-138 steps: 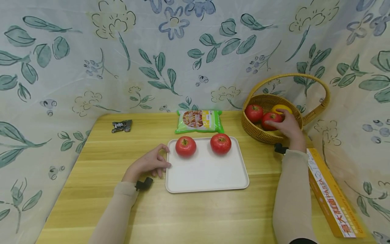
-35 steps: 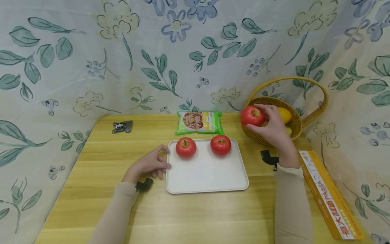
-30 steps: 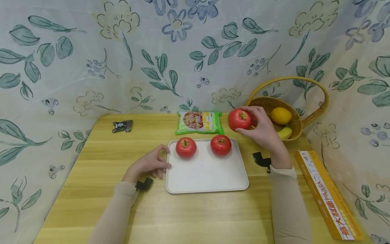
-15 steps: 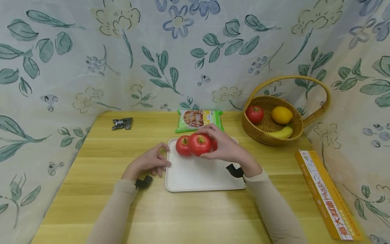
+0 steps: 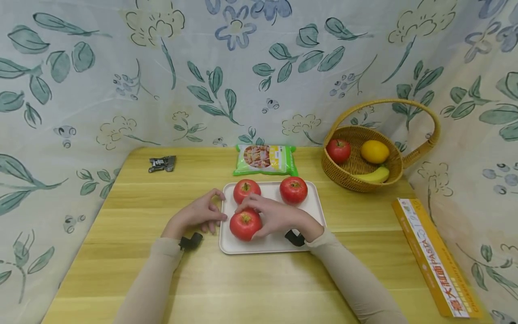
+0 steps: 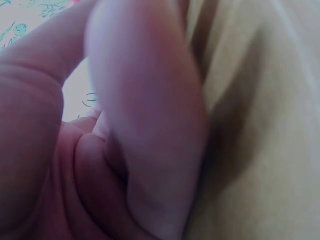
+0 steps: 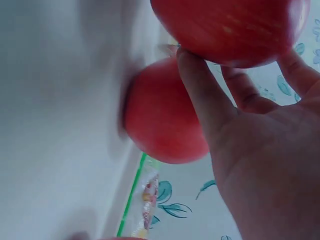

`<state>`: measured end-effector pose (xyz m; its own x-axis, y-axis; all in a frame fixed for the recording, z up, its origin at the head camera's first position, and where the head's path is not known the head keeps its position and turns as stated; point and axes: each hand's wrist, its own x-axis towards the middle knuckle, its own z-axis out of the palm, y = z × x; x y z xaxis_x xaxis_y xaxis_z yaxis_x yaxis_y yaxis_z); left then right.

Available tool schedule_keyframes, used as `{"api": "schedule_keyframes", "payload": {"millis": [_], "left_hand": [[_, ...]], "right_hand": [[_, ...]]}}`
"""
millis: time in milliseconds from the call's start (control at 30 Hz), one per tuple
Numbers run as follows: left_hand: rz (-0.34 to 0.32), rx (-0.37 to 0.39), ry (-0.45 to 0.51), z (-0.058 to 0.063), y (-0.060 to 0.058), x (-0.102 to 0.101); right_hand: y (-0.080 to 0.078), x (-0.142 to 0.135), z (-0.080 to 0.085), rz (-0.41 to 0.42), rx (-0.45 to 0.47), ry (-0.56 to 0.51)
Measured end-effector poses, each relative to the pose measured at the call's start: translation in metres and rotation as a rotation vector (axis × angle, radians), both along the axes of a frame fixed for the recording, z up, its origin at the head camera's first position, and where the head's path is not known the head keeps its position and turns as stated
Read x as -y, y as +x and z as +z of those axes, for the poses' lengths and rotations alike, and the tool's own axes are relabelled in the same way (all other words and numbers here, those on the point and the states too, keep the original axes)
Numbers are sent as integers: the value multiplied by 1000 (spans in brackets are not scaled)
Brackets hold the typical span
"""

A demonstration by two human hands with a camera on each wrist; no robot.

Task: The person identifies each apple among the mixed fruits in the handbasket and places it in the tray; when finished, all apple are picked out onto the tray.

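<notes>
Within the white tray (image 5: 267,245), at its front left, my right hand (image 5: 279,218) grips a red apple (image 5: 244,226), thumb on the near side and fingers on the far side. In the right wrist view this held apple (image 7: 235,30) is against the fingertips, with another apple (image 7: 165,112) behind it. Two more red apples, one at back left (image 5: 245,189) and one at back right (image 5: 293,190), sit on the tray. My left hand (image 5: 196,213) lies by the tray's left rim, fingers loosely bent, thumb tip and index fingertip right at the rim.
A wicker basket (image 5: 344,177) at back right bears an apple (image 5: 338,150), a yellow lemon-like fruit (image 5: 375,151) and a banana (image 5: 374,175). A green food packet (image 5: 265,160) lies behind the tray, a small black packet (image 5: 162,164) at back left, a long pasta box (image 5: 437,258) at right.
My right hand has lifted an apple out of the basket, carried it left over the tray and brought it down to the tray's front left. The left hand has stayed by the rim.
</notes>
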<state>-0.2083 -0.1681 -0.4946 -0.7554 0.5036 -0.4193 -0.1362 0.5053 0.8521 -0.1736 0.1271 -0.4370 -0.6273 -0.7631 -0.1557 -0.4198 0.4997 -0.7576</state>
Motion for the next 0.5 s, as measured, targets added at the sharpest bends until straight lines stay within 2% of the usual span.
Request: {"api": "schedule_keyframes", "payload": {"millis": [267,500], "left_hand": [[-14,1,34,-1,0,0],[-19,-1,31,0,0,0]], "right_hand": [[4,6,-8,53,4,57],[8,8,-6,58,70,111]]}}
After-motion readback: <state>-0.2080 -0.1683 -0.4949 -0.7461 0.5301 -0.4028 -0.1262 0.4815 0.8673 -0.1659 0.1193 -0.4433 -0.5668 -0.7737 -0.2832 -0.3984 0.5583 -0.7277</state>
